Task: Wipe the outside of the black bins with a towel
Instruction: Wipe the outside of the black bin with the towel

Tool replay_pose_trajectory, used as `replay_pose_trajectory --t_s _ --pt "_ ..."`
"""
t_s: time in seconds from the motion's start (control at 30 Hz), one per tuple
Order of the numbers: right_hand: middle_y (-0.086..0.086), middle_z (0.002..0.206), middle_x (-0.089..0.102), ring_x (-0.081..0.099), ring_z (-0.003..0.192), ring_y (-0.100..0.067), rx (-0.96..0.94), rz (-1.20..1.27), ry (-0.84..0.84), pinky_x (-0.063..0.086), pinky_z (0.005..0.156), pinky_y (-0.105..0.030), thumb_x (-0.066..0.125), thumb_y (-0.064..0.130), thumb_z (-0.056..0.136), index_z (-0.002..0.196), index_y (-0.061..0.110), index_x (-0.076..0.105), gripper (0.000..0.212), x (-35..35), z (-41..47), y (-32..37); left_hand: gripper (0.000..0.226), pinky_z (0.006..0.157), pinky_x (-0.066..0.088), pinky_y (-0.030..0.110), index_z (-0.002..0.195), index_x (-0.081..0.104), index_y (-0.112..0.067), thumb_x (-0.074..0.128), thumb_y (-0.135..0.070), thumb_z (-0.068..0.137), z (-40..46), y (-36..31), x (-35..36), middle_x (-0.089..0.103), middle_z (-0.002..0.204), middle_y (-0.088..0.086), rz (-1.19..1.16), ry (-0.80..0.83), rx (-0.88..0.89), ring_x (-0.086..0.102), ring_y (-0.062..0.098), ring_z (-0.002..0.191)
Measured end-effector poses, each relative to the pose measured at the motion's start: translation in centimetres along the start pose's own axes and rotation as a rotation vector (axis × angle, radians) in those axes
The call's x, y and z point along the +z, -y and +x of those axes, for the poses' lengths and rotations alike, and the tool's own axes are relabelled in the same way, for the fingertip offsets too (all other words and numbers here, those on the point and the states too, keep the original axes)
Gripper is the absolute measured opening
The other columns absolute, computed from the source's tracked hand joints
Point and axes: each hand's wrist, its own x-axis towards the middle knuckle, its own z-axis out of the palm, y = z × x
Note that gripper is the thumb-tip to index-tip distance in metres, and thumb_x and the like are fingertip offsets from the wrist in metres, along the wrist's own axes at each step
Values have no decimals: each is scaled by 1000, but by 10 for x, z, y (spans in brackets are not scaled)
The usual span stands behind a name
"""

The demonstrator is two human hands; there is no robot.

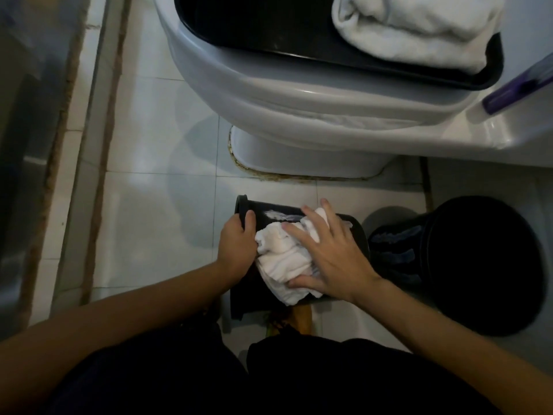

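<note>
Down on the tiled floor [143,139], near its front edge, a black bin [269,218] lies tipped on its side, rim pointing left, right in front of the person's dark-clad knees. The left hand [236,241] grips the rim, fingers curled over the edge and thumb on the outside wall. The right hand [327,256] lies flat with fingers spread, pressing a bunched white towel [281,262] against the bin's side; a pale smear shows on the black wall just above the cloth. Just to the right, touching or nearly touching, stands a 2nd black bin [484,265], upright, with faint streaks on its near side. Behind both sits the white toilet [269,85], its base meeting the floor at a stained seam. On top of it rests a black tray [269,28] carrying a folded white towel [419,28]. A purple object [514,85], blurred, pokes in from the right edge.
</note>
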Motion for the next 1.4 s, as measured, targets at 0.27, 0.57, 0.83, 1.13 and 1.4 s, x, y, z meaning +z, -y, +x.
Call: replay_pose_trajectory --t_s 0.27,0.57,0.83,1.13,1.4 --pt "-7 112 59 51 111 -35 -5 33 -291 38 94 -54 54 68 83 120 32 62 52 19 19 22 40 57 42 22 91 61 -1 39 -31 103 0 2 0 64 79 9 -13 -24 -3 61 17 73" --pt "-4 101 60 53 96 -32 544 156 -334 39 86 -47 50 61 83 104 30 67 42 24 15 5 37 68 52 26 103 61 -8 37 -36 103 0 -1 -1 66 91 8 -9 13 -51 65 16 82" --pt "-8 105 62 55 97 -32 339 -3 -286 44 87 -46 46 61 86 122 34 62 48 32 9 32 38 58 47 21 97 63 -4 39 -32 103 -4 3 -2 67 85 10 15 -3 -4 64 16 75" --pt "-16 136 44 40 122 -41 553 72 -112 35 102 -58 42 90 66 141 32 46 95 21 -4 49 37 56 47 22 94 60 -5 38 -34 103 -5 1 -1 64 83 9 48 -20 -15 64 15 73" --pt "-8 97 61 57 81 -29 221 -8 -124 40 69 -37 55 68 78 139 30 47 72 24 -28 4 37 59 44 20 96 61 -5 38 -34 103 -4 -1 -4 64 84 9 39 16 -14 62 14 76"
